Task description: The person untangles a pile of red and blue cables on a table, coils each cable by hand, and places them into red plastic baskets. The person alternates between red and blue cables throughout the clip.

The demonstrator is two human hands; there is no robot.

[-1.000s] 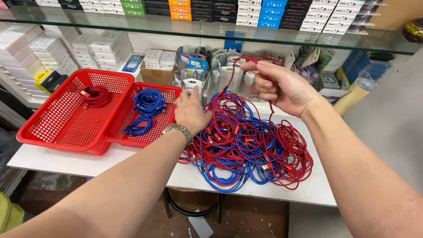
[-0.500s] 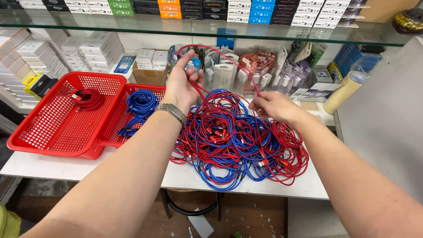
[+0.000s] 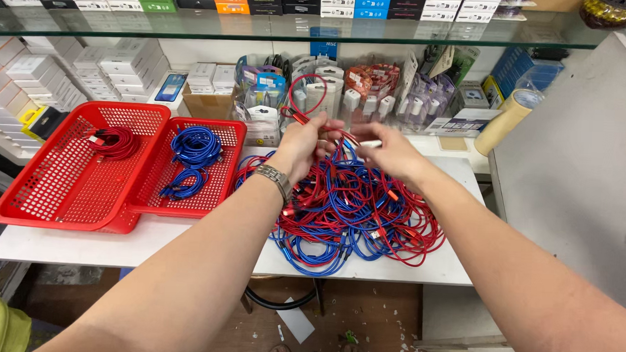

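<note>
The left hand (image 3: pixel 302 142), a metal watch (image 3: pixel 274 176) on its wrist, is closed around a red cable (image 3: pixel 303 99) whose loop stands up at twelve o'clock above the knuckles. The right hand (image 3: pixel 390 152), at three o'clock just beside it, pinches the same cable's end between thumb and fingers. Both hover over a tangled heap of red and blue cables (image 3: pixel 346 212) on the white counter (image 3: pixel 151 243). At nine o'clock lie two red baskets: the near basket (image 3: pixel 215 186) holds blue coils (image 3: pixel 195 145), the far basket (image 3: pixel 42 194) a red coil (image 3: pixel 114 141).
</note>
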